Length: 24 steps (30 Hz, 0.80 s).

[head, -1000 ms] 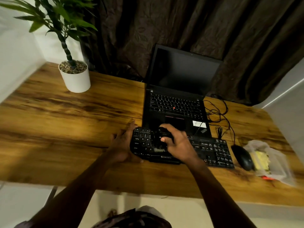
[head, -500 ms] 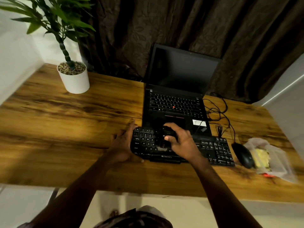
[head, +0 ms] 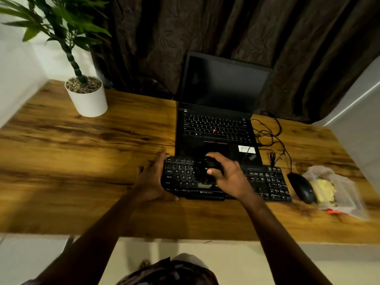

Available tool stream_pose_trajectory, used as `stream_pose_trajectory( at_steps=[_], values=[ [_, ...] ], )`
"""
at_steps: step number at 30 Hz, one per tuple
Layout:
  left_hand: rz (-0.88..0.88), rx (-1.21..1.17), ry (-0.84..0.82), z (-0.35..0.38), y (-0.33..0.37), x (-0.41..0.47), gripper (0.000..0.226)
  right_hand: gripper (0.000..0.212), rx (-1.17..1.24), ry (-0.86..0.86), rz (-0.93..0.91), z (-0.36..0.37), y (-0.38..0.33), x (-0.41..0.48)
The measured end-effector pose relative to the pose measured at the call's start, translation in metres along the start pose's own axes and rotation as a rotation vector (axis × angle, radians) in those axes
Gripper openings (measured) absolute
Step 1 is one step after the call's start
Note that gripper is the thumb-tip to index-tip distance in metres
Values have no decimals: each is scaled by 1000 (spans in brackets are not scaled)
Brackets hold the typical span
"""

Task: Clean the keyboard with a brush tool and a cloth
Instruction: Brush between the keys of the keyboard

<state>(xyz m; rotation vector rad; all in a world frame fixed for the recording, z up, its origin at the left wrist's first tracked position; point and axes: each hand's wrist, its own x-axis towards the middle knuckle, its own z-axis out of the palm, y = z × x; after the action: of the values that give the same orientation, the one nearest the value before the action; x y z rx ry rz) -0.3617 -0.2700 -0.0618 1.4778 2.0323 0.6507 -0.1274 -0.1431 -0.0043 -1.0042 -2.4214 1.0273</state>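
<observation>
A black keyboard [head: 267, 182] lies on the wooden desk in front of an open laptop. My left hand [head: 151, 179] rests flat against the keyboard's left end, its thumb at the front left corner. My right hand [head: 230, 177] hovers over the middle keys and grips a dark brush tool [head: 206, 171], whose pale bristles touch the keys near the space bar. A yellow cloth [head: 323, 191] sits inside a clear plastic bag at the right.
An open black laptop [head: 218, 112] stands right behind the keyboard. A black mouse [head: 301, 187] and tangled cables [head: 271, 136] lie to the right. A white plant pot [head: 87, 98] stands at the back left. The desk's front edge [head: 185, 236] is near me.
My right hand with the brush has shifted slightly away from me and to the right over the keys. The left hand has stayed at the keyboard's left end.
</observation>
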Motion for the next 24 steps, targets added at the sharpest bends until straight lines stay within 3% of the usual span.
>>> stream_pose_trajectory(
  at_steps=[7, 14, 24],
  values=[
    [-11, 4, -3, 2, -4, 1, 156, 49, -64, -43, 95, -24, 20, -5],
    [-19, 25, -14, 3, -4, 3, 156, 39, -55, -2, 30, -15, 9, -5],
    [-34, 15, -24, 4, -6, 5, 157, 44, -91, 43, 103, -48, 35, -24]
  ],
)
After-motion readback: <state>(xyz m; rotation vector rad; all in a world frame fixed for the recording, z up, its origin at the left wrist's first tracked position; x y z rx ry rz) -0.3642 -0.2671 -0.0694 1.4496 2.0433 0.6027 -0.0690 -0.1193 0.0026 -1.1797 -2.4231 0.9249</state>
